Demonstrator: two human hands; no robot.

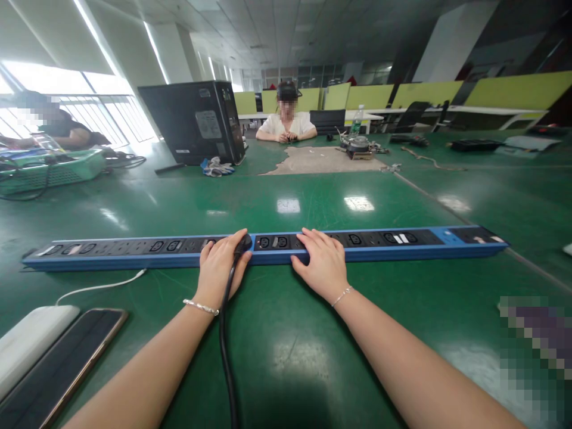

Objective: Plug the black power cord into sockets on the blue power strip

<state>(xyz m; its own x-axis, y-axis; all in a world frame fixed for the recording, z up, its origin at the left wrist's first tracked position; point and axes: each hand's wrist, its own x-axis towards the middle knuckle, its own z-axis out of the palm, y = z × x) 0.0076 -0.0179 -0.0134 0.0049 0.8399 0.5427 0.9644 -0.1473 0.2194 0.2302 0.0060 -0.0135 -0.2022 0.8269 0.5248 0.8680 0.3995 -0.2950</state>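
A long blue power strip with black sockets lies across the green table. My left hand is closed round the black plug, which rests at the strip's sockets just left of the middle. From that plug a thick black cable runs down toward me, past my wrist. How far the plug sits in a socket is hidden by my fingers. My right hand lies on the strip right of the middle, its fingers over the top and its thumb apart at the front edge.
At the lower left are a white power bank with a white cable and a phone. Farther back stand a black computer case, gloves and a green basket. A person sits opposite; another sits far left.
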